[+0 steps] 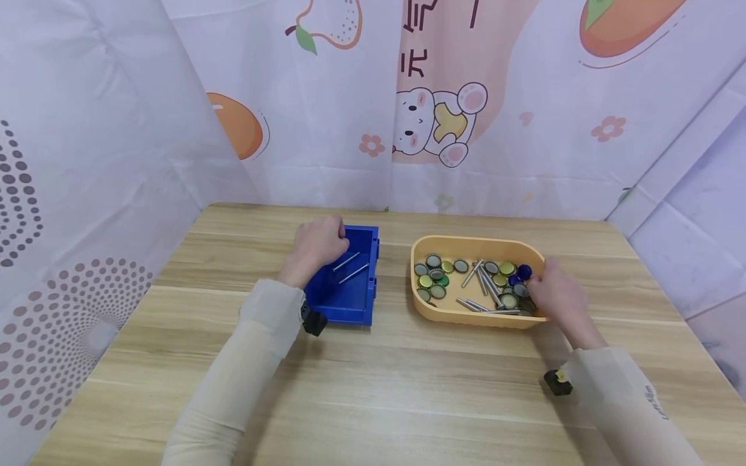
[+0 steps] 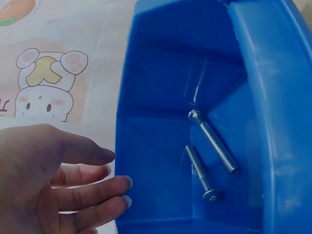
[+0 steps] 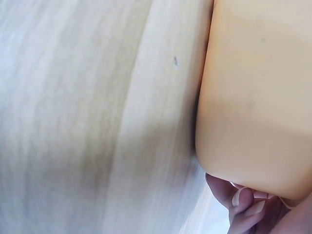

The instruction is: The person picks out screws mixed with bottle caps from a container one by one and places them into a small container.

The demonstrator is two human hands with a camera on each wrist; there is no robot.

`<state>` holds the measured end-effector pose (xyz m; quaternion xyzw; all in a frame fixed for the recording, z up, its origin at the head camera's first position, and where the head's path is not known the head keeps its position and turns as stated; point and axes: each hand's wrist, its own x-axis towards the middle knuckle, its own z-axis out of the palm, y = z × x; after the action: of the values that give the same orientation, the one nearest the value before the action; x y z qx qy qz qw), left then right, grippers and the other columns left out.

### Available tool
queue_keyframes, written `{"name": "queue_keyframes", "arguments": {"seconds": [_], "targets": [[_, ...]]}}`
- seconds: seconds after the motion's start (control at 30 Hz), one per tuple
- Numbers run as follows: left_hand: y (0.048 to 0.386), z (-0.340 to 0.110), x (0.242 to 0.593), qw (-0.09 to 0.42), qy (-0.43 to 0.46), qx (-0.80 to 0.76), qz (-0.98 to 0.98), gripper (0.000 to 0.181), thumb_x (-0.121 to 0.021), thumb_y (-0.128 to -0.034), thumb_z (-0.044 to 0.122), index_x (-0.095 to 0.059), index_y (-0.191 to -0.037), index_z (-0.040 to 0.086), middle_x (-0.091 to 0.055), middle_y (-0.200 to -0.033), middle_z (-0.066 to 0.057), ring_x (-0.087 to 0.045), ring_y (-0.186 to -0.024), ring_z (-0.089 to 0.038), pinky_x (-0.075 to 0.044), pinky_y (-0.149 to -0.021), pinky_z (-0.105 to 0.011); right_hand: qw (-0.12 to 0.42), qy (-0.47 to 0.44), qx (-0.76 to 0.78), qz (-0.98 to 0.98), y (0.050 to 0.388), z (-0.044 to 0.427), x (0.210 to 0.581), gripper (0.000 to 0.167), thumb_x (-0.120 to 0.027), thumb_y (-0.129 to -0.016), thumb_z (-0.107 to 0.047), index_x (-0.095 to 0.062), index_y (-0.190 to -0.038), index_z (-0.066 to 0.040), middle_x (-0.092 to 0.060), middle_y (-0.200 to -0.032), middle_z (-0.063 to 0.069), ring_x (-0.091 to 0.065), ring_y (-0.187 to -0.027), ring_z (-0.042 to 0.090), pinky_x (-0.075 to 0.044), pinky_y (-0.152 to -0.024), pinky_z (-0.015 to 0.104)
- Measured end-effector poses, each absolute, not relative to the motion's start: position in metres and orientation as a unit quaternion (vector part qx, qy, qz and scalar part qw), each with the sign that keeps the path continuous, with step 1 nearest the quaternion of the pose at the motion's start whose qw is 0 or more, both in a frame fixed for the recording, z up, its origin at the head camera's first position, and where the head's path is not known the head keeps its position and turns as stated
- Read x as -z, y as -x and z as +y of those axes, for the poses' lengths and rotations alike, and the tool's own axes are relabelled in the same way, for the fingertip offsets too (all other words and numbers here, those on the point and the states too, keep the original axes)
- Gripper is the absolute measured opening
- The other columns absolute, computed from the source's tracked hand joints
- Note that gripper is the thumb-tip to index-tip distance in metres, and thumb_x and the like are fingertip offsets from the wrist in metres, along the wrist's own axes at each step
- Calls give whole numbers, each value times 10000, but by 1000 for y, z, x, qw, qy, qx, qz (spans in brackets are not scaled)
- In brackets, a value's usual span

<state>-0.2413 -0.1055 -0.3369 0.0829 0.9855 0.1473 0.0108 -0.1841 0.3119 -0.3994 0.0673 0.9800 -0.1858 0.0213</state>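
Observation:
My left hand hovers over the left side of a blue plastic bin. In the left wrist view its fingers are loosely bent and hold nothing. Two silver bolts lie on the bin floor. On the right, my right hand grips the right end of a pale orange tray. Its fingers curl against the tray's end in the right wrist view, partly hidden by the wall. Inside the tray are several bottle caps, gold, silver, green and blue, and several silver bolts.
Both containers stand on a wood-grain table, with a gap between them. A white printed curtain hangs behind the table's back edge and continues along both sides.

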Motion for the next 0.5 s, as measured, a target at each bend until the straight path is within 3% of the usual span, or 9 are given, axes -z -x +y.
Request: {"name": "queue_keyframes", "arguments": {"seconds": [0.23,0.5], "targets": [[240,-101,331,17,-81,-162,983,156,-590,-926,230,-652,-983,98,-675,-931,-46,-603,-806,-219,-471,-725,-359,24,-65,187,980,184,312,400,362,-421,-939,-203,-434,-1124,108,-544,-758,170,-519,-613,269,-381,-492,376],[240,-93,327,5,-98,-167,981,145,-593,-925,247,-637,-954,111,-652,-876,-32,-591,-775,-212,-450,-686,-345,27,-68,190,979,184,312,400,367,-416,-947,-210,-432,-1136,104,-551,-780,184,-524,-623,276,-385,-502,378]]}}
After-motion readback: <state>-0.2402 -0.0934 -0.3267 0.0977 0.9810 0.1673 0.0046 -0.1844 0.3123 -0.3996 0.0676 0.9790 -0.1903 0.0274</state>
